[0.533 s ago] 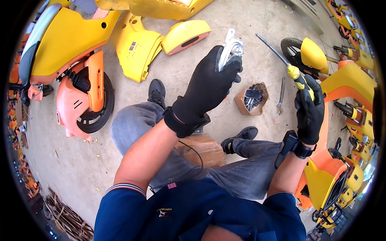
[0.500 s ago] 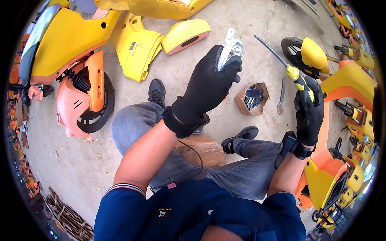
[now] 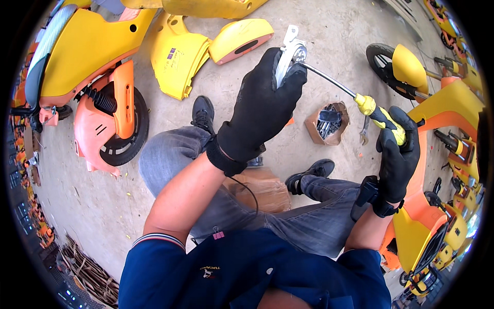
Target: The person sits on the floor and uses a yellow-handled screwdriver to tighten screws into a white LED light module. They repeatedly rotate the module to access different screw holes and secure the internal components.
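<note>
In my black-gloved left hand (image 3: 260, 110) is a small silver-white housing (image 3: 289, 57) with a holed tab on top. Fingers and thumb clasp its lower part, which they hide. My right hand (image 3: 399, 159), gloved too, grips a screwdriver (image 3: 381, 117) by its yellow-and-black handle. The long metal shaft slants up to the left, and its tip meets the right side of the housing near my left thumb. Whether the tip sits in a screw is too small to tell.
An open carton (image 3: 327, 123) of small metal parts stands on the floor, with a wrench (image 3: 364, 131) beside it. Yellow body panels (image 3: 180, 62) lie ahead. Yellow-orange scooters (image 3: 105, 116) flank me left and right. A brown cardboard box (image 3: 263, 190) sits between my legs.
My right hand has swung the screwdriver down and left, bringing its tip from clear air to the housing. The left hand has shifted slightly up and left, still holding the housing.
</note>
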Demonstrator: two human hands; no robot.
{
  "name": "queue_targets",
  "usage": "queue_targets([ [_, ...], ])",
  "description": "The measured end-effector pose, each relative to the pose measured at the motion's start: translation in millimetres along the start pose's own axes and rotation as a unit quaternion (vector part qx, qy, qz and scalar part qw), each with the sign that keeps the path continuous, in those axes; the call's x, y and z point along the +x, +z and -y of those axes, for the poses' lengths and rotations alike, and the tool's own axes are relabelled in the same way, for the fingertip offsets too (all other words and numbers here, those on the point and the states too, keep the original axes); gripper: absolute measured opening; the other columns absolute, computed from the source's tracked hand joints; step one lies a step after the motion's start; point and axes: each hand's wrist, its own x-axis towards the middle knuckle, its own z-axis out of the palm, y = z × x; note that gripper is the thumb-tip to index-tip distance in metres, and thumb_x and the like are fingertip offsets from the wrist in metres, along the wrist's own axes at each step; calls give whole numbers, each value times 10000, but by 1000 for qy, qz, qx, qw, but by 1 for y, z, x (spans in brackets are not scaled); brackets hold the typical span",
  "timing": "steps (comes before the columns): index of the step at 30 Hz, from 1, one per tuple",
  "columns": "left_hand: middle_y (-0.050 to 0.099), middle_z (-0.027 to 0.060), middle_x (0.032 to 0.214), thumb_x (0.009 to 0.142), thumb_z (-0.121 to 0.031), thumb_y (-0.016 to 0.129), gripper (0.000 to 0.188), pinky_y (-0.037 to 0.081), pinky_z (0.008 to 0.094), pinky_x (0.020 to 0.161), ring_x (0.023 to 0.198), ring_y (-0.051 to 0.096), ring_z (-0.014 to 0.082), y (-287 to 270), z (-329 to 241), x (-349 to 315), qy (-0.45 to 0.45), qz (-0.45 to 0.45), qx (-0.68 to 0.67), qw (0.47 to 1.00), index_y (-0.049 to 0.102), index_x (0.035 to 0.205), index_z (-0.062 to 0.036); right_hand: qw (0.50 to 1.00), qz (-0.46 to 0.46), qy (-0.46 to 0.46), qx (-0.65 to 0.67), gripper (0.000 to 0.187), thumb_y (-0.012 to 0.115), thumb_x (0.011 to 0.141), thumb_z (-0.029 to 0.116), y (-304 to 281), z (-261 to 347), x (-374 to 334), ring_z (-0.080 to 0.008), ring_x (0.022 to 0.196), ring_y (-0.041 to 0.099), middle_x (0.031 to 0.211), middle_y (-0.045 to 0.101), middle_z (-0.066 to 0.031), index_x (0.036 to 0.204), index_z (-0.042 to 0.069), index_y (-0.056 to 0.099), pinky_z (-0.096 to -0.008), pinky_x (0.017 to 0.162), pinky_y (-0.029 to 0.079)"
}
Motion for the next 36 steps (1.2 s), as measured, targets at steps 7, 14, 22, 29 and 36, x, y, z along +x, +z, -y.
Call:
queue_targets([
  [7,640,181,801,883,-106,620,179,498,388,639,710,645,314,-2,-3,-1,1,4,12,1000,529,992,4,1000,-1,4,-9,415,597,824,-20,3,2,-1,-64,686,510,851,565,-30,1237,-30,559,-200,601,414],
  [14,613,226,1105,816,79,610,284,555,358,782,913,662,302,-8,-10,-2,45,55,158,985,633,1093,19,1000,3,7,-1,404,601,825,-24,3,0,-1,-59,685,509,923,581,-39,1228,-22,568,-197,596,415],
  [22,631,200,809,876,-123,616,191,499,402,654,729,632,366,-6,-7,-1,66,6,129,989,545,998,7,999,16,26,-23,407,650,791,-29,-1,3,-3,-85,777,554,1123,580,-77,1192,-9,589,-207,635,451],
  [29,632,213,824,869,-114,623,204,502,411,656,754,636,388,-5,-4,-1,94,-10,146,985,553,1014,12,985,25,-116,-123,416,707,748,-31,2,1,-5,-180,1019,559,1162,555,-117,1149,-16,594,-294,853,465],
  [36,631,211,835,873,-112,615,206,500,419,671,765,632,389,-6,-4,-1,91,-5,164,982,554,1025,12,978,27,-147,-147,380,708,744,-20,3,3,-5,-224,1064,543,1138,555,-126,1109,-12,600,-331,918,432],
])
